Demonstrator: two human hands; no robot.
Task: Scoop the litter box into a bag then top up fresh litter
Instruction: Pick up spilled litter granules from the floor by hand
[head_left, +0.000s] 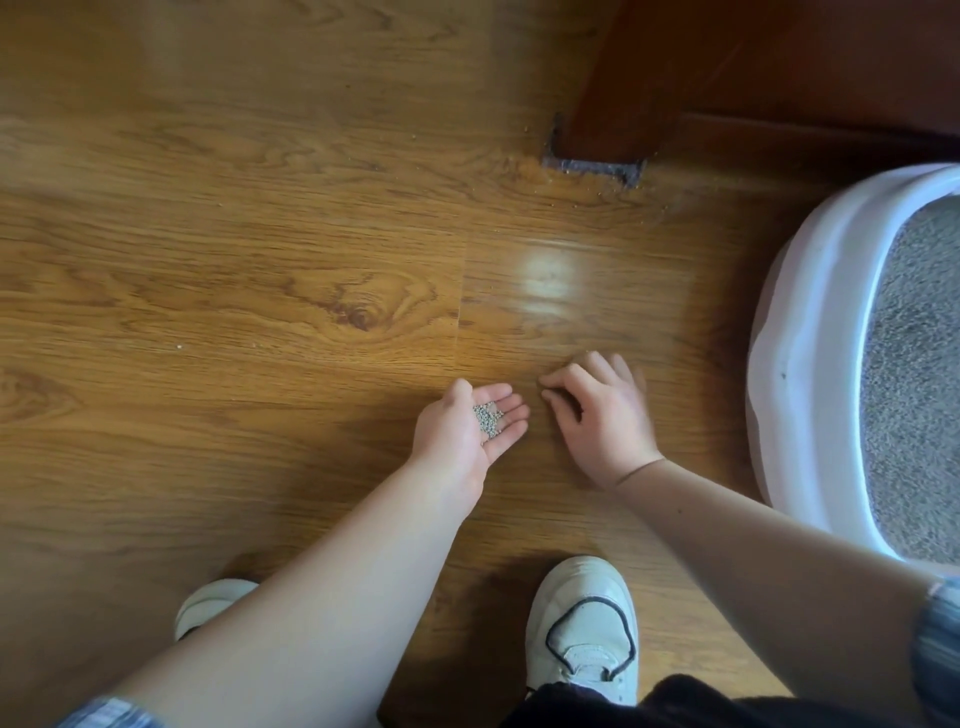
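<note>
My left hand (467, 431) lies palm up just above the wooden floor (234, 291), cupping a small heap of grey litter grains (487, 418). Right beside it, my right hand (597, 410) is palm down with its fingers curled, fingertips at the floor; whether they pinch any grains I cannot make out. The white litter box (795, 332) stands at the right edge, filled with grey litter (919, 374). It sits about a hand's width to the right of my right hand.
A dark red wooden furniture leg (618, 104) stands at the top, with a few stray crumbs (587, 189) scattered on the floor around its base. My two white shoes (582, 623) are planted near the bottom edge.
</note>
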